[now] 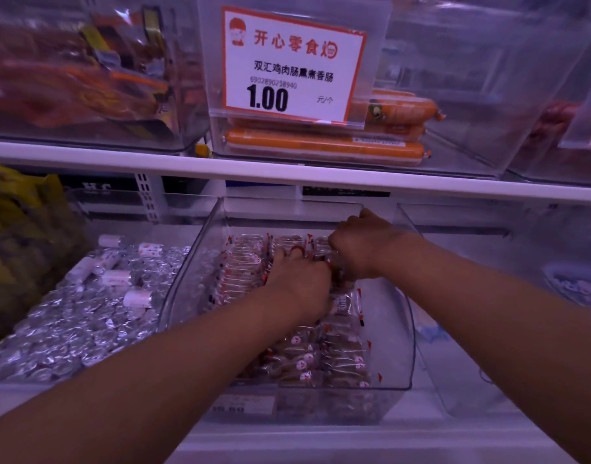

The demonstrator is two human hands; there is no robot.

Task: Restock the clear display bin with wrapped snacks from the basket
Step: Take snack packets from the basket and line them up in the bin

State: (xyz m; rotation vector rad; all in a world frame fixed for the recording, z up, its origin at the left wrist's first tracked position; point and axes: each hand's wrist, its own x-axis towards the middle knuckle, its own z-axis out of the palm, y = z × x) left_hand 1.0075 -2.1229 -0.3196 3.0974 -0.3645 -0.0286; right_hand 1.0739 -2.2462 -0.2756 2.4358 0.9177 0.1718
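Note:
A clear display bin (401, 329) sits on the lower shelf, holding several clear-wrapped brown snacks with red and white marks (320, 360). Both my hands are inside it toward the back. My left hand (299, 279) lies palm down on the stacked snacks, fingers spread forward over them. My right hand (357, 249) is beside it, knuckles up, fingers curled down around a bunch of the wrapped snacks (324, 252). The basket is not in view.
A bin of silver-wrapped sweets and white rolls (86, 306) lies to the left, and an almost bare clear bin (488, 329) to the right. The white shelf edge (287, 175) runs close above. Above it stand bins of orange sausages (324, 147) with a price sign (290, 65).

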